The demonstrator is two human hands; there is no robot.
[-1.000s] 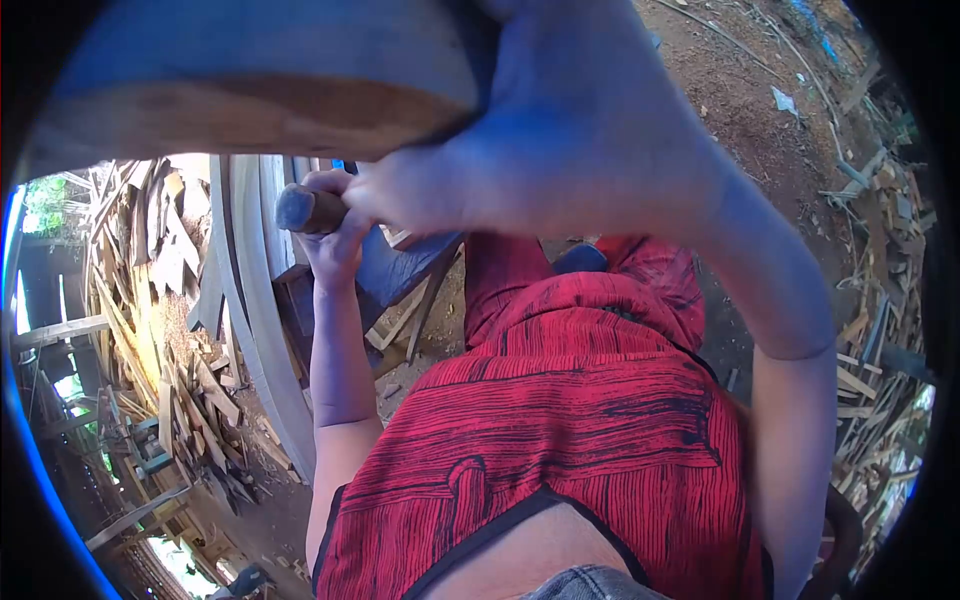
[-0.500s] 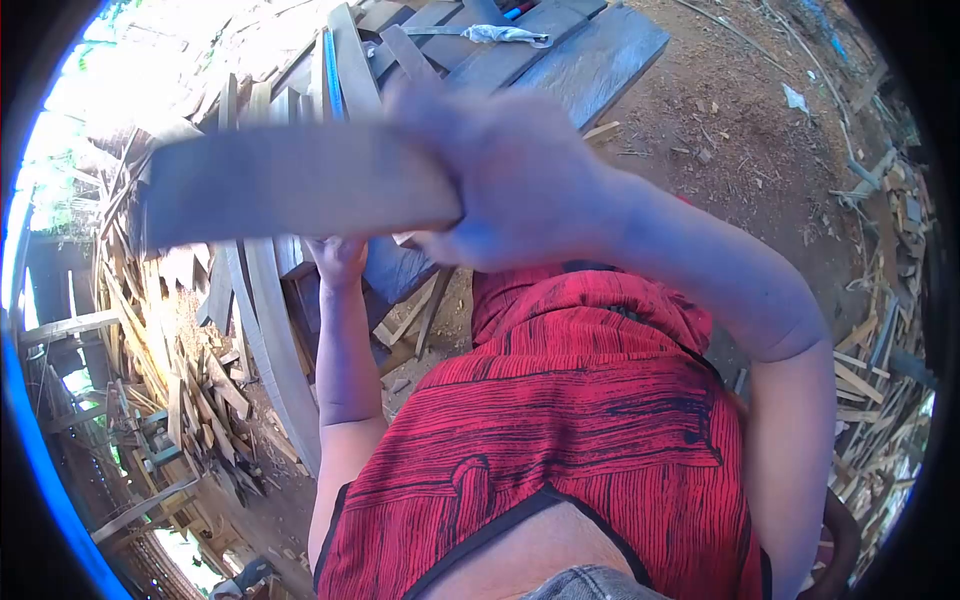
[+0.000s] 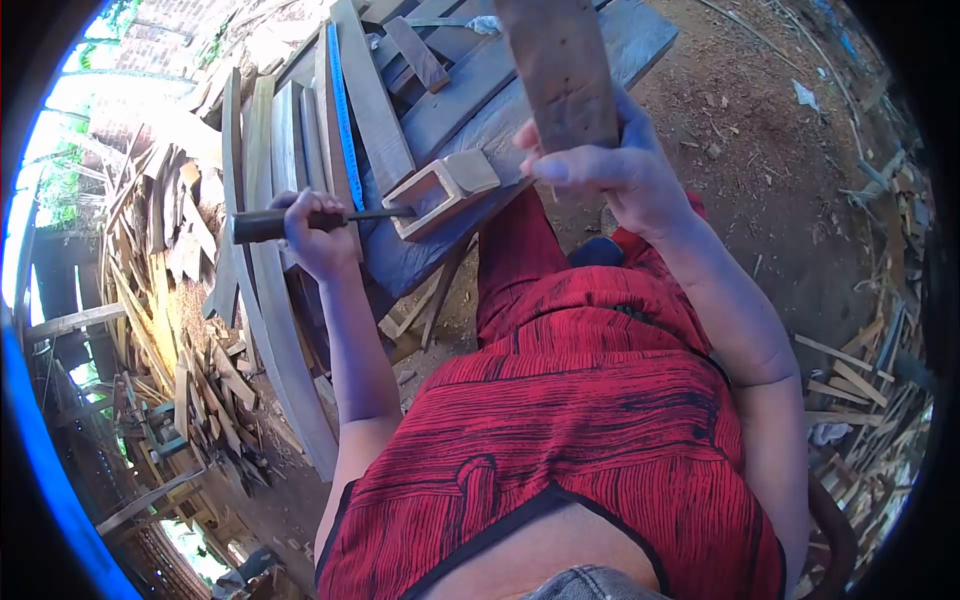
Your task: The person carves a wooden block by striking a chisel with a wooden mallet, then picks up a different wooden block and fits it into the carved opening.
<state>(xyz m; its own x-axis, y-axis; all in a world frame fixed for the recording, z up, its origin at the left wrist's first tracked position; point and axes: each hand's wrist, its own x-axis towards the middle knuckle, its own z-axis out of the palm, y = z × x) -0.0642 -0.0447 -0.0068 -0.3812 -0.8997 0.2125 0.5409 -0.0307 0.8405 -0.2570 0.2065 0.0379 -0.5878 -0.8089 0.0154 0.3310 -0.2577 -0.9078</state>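
Your left hand grips the chisel, tip set into the block on the tabletop just right of it. Your right hand holds the board raised; strike the chisel's butt squarely next.

Outdoor carpentry yard. Rough plank workbench on bare dirt ground; offcut heaps left of the chisel-gripping fingers, more scrap wood right of them. Brick wall beyond.
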